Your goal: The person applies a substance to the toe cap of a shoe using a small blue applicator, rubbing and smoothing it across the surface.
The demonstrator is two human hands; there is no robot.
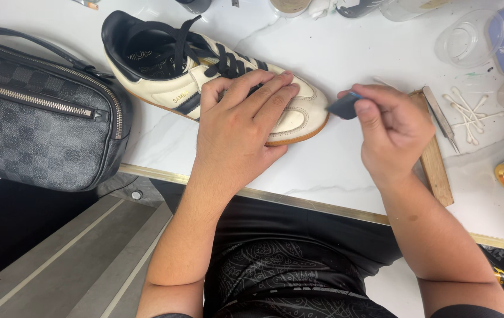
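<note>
the cream leather sneaker with black laces and gum sole (205, 70) lies on the white marble desk (334, 171). the left hand (243, 126) presses flat, fingers together, on its toe. just right of the toe, the right hand (390, 126) pinches a small dark eraser block (343, 106): a toe-scrubbing step, calling for short, firm strokes.

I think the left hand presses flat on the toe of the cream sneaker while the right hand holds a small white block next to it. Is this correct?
Not quite: the small block in the right hand is dark blue-grey, not white, as the head view shows. The left hand does press flat on the cream sneaker toe.
</note>
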